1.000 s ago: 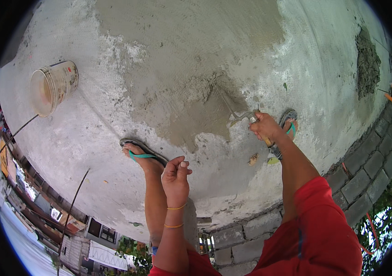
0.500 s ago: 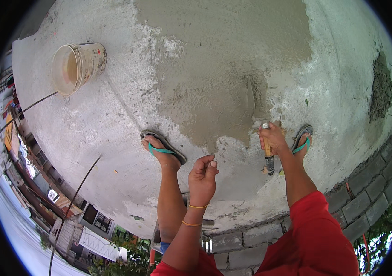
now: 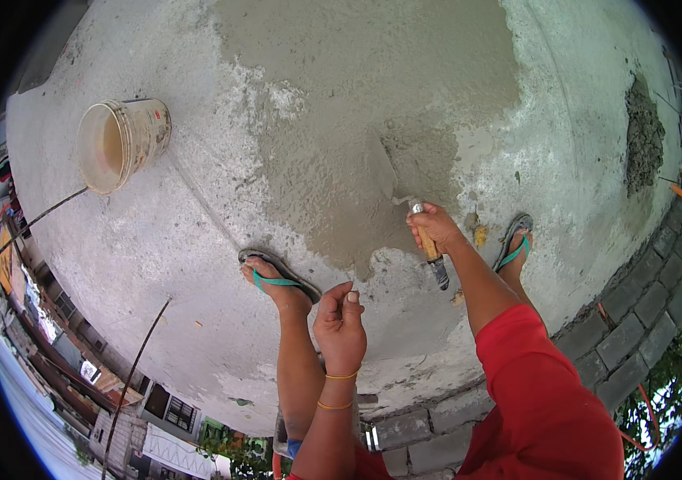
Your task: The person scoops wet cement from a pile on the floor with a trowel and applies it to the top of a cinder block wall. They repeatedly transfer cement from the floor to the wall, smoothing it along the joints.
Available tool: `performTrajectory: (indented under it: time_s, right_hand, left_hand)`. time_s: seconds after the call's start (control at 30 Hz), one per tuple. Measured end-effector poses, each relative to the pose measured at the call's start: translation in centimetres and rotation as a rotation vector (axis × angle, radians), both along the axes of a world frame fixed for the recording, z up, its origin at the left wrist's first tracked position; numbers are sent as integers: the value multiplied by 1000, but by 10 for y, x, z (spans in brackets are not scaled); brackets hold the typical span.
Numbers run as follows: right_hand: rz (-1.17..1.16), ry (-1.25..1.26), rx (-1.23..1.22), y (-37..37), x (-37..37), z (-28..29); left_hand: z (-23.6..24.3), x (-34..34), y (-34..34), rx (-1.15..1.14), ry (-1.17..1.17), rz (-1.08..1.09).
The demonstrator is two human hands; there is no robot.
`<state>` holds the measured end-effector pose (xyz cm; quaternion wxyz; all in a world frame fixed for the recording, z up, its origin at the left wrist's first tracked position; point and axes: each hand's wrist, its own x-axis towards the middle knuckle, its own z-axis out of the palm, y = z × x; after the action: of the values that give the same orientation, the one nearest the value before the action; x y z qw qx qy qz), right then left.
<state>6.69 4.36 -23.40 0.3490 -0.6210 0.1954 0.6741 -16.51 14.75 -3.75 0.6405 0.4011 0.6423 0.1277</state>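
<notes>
My right hand [image 3: 440, 229] is wrapped around the wooden handle of a trowel [image 3: 432, 250]. Its blade lies against wet grey mortar [image 3: 333, 172] spread over the concrete floor, and looks coated in the same grey. Over the floor between my feet, my left hand [image 3: 341, 324] is raised with its fingers curled in; I see nothing in it. Two yellow bands circle that wrist.
A dirty white bucket [image 3: 105, 148] stands at the far left, pale stuff inside. Thin rods [image 3: 139, 344] rise at the left edge. A dark mortar heap [image 3: 643, 136] sits far right. Hollow blocks [image 3: 617, 340] line the near right edge. My sandalled feet [image 3: 281, 288] flank the work.
My right hand has carried the trowel leftward, and its blade now slants to the left across the mortar. My left hand stays curled; the whole view has shifted slightly.
</notes>
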Motion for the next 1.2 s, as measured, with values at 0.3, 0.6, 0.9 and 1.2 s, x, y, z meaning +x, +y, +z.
performTrajectory:
  time_s: [0.3, 0.6, 0.9, 1.2]
  right_hand:
    - [-219, 53, 249, 61, 0, -6]
    - [-317, -51, -30, -57, 27, 30]
    - [361, -96, -41, -110, 136, 19]
    - [-34, -58, 122, -34, 128, 25]
  left_hand:
    - [-8, 15, -10, 29, 18, -99]
    - [-9, 38, -16, -36, 22, -182]
    - [-18, 51, -34, -64, -9, -229]
    - [-16, 90, -64, -102, -19, -336]
